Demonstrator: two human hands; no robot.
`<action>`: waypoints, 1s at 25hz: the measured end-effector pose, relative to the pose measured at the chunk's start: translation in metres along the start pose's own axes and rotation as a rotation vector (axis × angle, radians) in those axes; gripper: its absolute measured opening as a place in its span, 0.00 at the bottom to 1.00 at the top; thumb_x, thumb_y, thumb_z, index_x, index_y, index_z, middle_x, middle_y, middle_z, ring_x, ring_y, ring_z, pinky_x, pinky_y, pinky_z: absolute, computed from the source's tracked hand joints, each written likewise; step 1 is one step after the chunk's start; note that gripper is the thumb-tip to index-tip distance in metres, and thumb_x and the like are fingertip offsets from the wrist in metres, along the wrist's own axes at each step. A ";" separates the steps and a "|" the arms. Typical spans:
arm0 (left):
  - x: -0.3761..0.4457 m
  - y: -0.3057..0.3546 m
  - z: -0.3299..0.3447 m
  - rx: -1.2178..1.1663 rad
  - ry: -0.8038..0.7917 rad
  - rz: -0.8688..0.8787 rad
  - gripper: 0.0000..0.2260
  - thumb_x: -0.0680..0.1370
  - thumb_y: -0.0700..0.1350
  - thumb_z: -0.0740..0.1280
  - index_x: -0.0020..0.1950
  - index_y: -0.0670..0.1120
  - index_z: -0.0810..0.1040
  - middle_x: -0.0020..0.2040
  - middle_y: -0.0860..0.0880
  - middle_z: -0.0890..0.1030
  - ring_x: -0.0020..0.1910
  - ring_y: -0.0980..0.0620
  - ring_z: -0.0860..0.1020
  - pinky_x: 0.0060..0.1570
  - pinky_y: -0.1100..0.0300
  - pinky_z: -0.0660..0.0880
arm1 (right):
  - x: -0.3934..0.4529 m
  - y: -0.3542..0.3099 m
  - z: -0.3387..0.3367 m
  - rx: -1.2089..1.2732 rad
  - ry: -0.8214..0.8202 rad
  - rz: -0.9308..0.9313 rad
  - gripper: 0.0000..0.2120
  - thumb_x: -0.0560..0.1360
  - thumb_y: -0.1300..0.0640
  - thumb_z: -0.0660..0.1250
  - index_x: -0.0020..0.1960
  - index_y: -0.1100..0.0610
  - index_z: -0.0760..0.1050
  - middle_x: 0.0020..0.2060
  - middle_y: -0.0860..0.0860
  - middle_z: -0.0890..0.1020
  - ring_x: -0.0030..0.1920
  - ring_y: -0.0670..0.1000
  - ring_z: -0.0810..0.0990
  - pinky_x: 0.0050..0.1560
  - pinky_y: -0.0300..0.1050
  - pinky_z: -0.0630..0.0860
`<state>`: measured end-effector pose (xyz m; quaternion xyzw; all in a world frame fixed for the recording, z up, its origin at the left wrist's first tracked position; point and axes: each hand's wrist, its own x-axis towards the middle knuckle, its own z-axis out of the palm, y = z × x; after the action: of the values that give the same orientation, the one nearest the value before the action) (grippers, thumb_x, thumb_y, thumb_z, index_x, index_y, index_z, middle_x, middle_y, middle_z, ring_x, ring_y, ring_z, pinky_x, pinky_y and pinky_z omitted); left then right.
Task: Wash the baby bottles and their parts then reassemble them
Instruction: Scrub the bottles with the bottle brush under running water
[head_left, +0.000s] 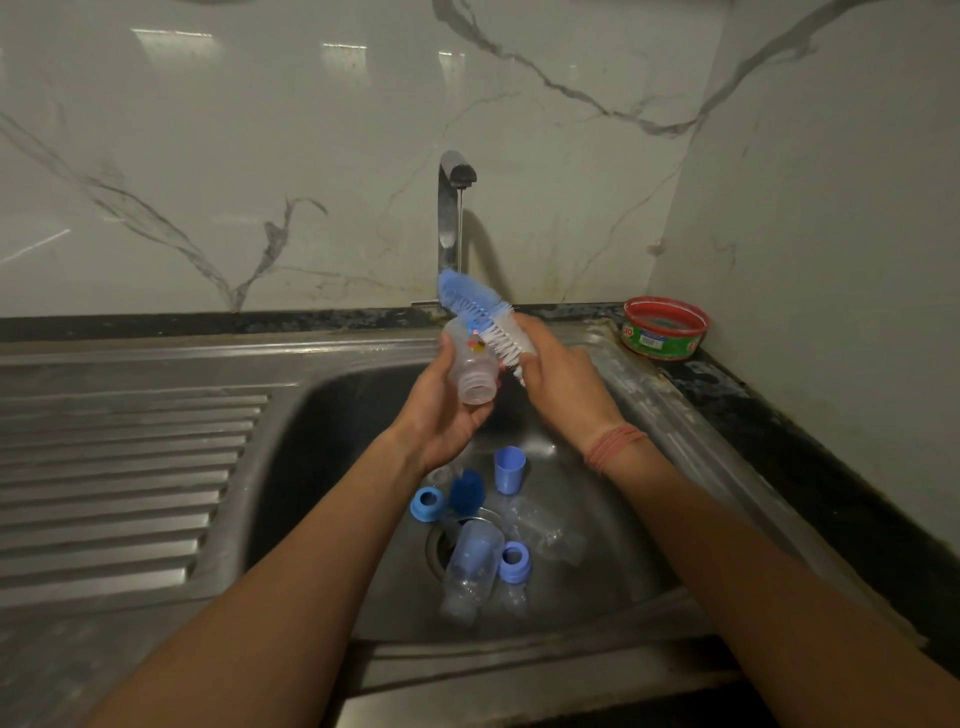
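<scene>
Above the steel sink, my left hand grips a clear baby bottle, its threaded mouth pointing toward me. My right hand holds a blue and white bottle brush, whose bristles lie against the bottle's outer side. In the basin lie a second clear bottle, a clear cap or bottle part, two blue collar rings, a blue cup-shaped cap and a dark blue sponge piece.
A thin stream of water runs from the chrome tap just behind the brush. A ribbed draining board lies to the left. A red and green tub of dish soap sits on the dark counter at the back right corner.
</scene>
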<state>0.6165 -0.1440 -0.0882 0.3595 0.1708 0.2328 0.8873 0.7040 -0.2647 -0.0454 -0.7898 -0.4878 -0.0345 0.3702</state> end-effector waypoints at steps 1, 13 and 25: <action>0.001 -0.001 0.000 -0.013 -0.004 0.024 0.23 0.83 0.58 0.56 0.65 0.43 0.75 0.64 0.41 0.78 0.61 0.47 0.76 0.67 0.55 0.70 | -0.002 -0.003 0.001 0.010 -0.011 -0.013 0.23 0.79 0.62 0.56 0.73 0.49 0.63 0.52 0.61 0.81 0.49 0.62 0.79 0.51 0.51 0.76; 0.002 -0.003 0.001 0.157 0.046 0.052 0.22 0.83 0.56 0.56 0.71 0.43 0.72 0.65 0.41 0.78 0.58 0.47 0.79 0.54 0.56 0.79 | 0.000 -0.002 -0.003 0.009 0.000 0.059 0.23 0.80 0.62 0.56 0.74 0.49 0.62 0.54 0.62 0.80 0.50 0.62 0.79 0.49 0.48 0.75; 0.002 -0.005 0.002 0.120 0.027 0.114 0.20 0.84 0.53 0.57 0.69 0.42 0.73 0.59 0.44 0.83 0.57 0.48 0.81 0.57 0.57 0.78 | 0.000 -0.001 0.002 0.116 -0.015 0.091 0.21 0.80 0.61 0.55 0.72 0.49 0.65 0.58 0.56 0.79 0.49 0.53 0.77 0.46 0.38 0.67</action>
<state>0.6205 -0.1475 -0.0903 0.4180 0.1756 0.2770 0.8472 0.7030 -0.2636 -0.0464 -0.7886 -0.4553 0.0166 0.4130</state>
